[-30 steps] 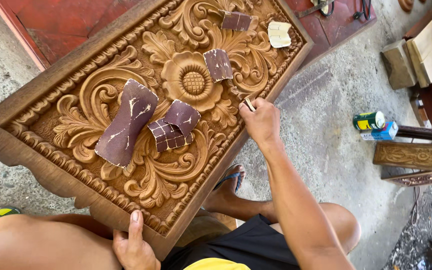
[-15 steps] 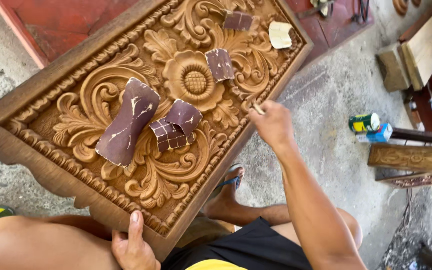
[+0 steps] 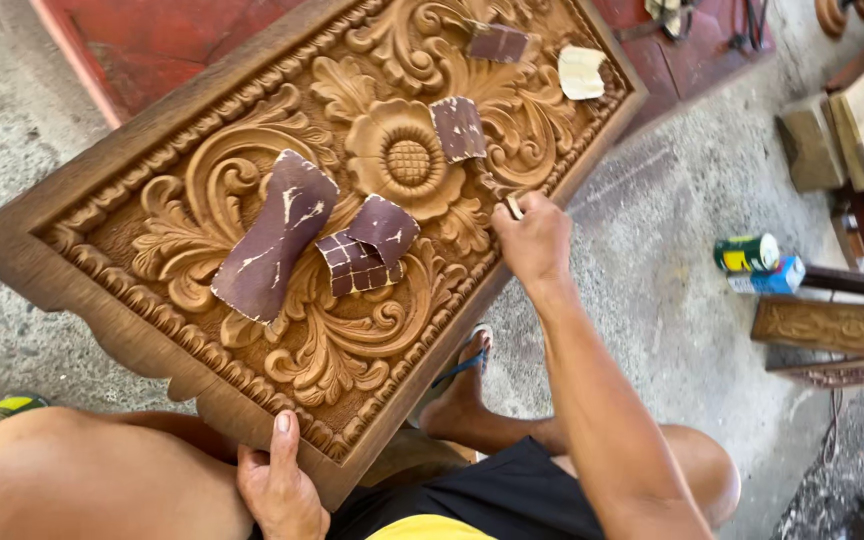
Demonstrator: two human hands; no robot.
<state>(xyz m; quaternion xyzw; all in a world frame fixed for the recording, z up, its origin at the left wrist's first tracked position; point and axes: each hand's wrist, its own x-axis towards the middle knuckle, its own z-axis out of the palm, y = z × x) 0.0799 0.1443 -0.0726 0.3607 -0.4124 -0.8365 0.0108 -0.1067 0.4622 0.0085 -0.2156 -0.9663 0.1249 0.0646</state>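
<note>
Worn maroon sandpaper sheets (image 3: 274, 238) litter the ornate floral-carved brown wooden panel (image 3: 202, 190) propped on the lap, its near edge clasped by the left hand (image 3: 277, 487), while the right hand (image 3: 532, 240) pinches a small folded sandpaper scrap (image 3: 512, 207) against its beaded border.

Woodcarving workshop: carved panel (image 3: 252, 200), sandpaper (image 3: 274, 238), timber offcuts (image 3: 812, 140).

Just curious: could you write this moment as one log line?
left hand: grips near edge of carved wooden panel | right hand: presses small folded sandpaper piece to carving | loose sandpaper sheets: lying on panel
</note>
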